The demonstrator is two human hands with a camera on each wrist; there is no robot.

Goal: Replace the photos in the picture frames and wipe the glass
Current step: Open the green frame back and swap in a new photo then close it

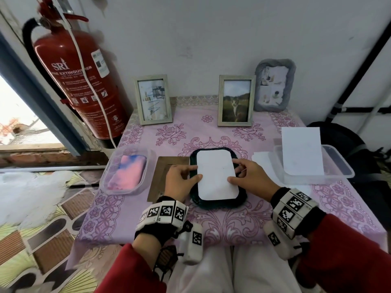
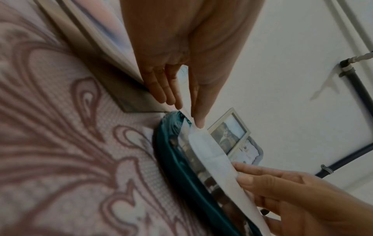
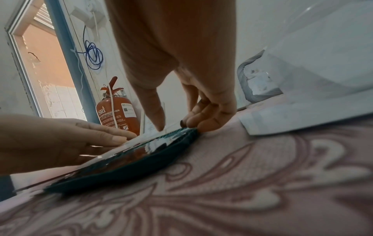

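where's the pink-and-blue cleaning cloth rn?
In the head view the pink-and-blue cloth lies in a clear plastic tub on the table's left side, left of the brown backing board and the left hand, below the red fire extinguisher.

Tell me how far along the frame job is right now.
Done, apparently: three frames stand at the wall, among them the pale frame with the cat photo. In hand: the left hand and right hand are fitting a white round-cornered photo, blank side up, into the dark teal frame lying flat. Left: its brown backing board lies beside it, and the pink-blue cloth sits in its tub.
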